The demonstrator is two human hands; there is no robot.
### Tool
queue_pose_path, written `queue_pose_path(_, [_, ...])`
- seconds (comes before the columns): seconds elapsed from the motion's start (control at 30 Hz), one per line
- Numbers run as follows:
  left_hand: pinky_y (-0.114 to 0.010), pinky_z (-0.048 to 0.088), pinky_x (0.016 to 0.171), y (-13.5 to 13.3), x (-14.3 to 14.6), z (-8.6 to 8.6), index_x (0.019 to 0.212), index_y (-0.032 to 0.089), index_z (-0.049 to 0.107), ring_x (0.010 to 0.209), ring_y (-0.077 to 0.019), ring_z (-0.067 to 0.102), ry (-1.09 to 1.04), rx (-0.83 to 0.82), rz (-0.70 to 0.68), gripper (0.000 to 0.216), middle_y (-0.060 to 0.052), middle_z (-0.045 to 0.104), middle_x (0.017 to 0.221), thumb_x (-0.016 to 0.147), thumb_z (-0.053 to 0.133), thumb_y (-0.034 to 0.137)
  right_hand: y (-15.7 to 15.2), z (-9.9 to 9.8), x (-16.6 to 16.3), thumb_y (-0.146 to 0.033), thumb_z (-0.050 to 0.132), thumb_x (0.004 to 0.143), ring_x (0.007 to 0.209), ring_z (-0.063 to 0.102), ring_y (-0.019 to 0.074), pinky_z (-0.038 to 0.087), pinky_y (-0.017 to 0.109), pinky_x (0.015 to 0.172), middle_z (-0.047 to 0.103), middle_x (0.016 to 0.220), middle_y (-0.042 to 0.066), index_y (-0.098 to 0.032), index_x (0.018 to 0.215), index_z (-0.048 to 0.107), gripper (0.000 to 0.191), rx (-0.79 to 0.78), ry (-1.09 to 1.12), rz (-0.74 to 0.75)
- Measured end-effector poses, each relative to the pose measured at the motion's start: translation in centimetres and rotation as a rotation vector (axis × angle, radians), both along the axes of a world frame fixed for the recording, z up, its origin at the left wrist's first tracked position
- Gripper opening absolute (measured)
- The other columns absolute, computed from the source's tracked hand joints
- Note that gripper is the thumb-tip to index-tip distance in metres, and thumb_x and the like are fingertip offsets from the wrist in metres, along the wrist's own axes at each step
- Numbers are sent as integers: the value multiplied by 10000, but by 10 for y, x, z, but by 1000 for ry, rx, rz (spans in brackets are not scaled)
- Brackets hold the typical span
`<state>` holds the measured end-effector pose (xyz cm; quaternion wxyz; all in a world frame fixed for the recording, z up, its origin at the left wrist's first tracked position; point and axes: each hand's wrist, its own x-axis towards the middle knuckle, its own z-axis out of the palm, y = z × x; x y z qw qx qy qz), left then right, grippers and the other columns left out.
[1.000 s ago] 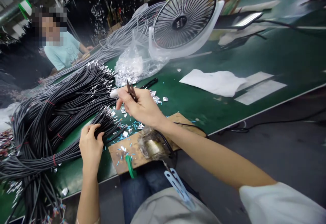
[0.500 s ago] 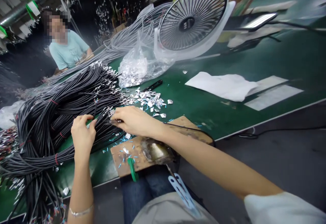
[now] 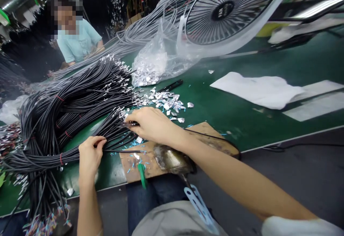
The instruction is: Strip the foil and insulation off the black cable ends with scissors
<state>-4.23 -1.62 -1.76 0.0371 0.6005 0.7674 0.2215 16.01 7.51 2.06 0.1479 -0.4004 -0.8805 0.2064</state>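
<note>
A big bundle of black cables (image 3: 67, 107) with silver-tipped ends lies on the green table (image 3: 242, 118) at the left. My left hand (image 3: 90, 155) pinches one thin black cable (image 3: 118, 151) pulled out of the bundle, its end lying over a wooden board (image 3: 193, 135). My right hand (image 3: 150, 123) rests knuckles up at the cable ends, closed on a dark tweezer-like tool (image 3: 132, 123) whose tip pokes out at the fingers. A pile of small foil pieces (image 3: 163, 101) lies just beyond that hand.
A clear plastic bag of foil scraps (image 3: 156, 64), a white fan (image 3: 231, 10) and grey cables (image 3: 139, 32) stand at the back. White paper sheets (image 3: 258, 89) lie to the right. A black pen (image 3: 172, 85) lies near the bag. A person in a light blue shirt (image 3: 77, 42) sits far left.
My right hand came down from a raised position with the tool to the cable ends. My left hand moved toward me, drawing one cable out of the bundle.
</note>
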Motion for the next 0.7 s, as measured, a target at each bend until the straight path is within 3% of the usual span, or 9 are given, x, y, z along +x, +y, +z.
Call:
queue_pose_path(0.1, [-312,460,665,11,9,-2,746,221,715,717,-220,644,80,-30,-33,97,-40,701,761,770,621,215,0,3,2,-190,561,853,785,645,207,362,274,621,721,839,58,-215,911,745,195,22,5,-63])
queue_pose_path(0.27, [-290,439,716,26,33,-8,718,229,659,817,-206,615,105,-63,-227,68,-16,666,776,760,646,177,5,1,5,-192,570,836,784,651,219,378,285,631,722,817,60,-199,893,745,184,41,64,-93])
queue_pose_path(0.43, [-263,444,663,32,34,-3,827,185,576,700,-154,585,65,59,-226,112,-13,615,746,875,475,189,3,0,5,-123,558,817,819,658,215,416,289,687,731,873,72,-161,894,735,196,45,248,-140])
queue_pose_path(0.53, [-236,452,653,34,30,6,913,191,593,687,-130,584,-16,188,-246,127,-4,621,769,886,474,224,2,-2,3,-66,558,785,803,654,191,429,278,704,729,869,63,-143,900,723,215,65,436,-149])
queue_pose_path(0.63, [-222,456,640,36,29,12,843,196,630,693,-123,592,-170,244,-284,129,-10,637,779,861,541,288,0,-6,1,-42,574,747,718,627,152,415,249,654,713,784,34,-142,818,712,185,67,556,-102])
queue_pose_path(0.7, [-208,443,575,37,31,12,801,181,616,632,-113,578,-286,248,-228,171,-8,622,734,851,555,333,-1,-7,-1,-36,591,711,662,594,130,395,233,622,687,719,13,-145,746,692,152,51,569,-76])
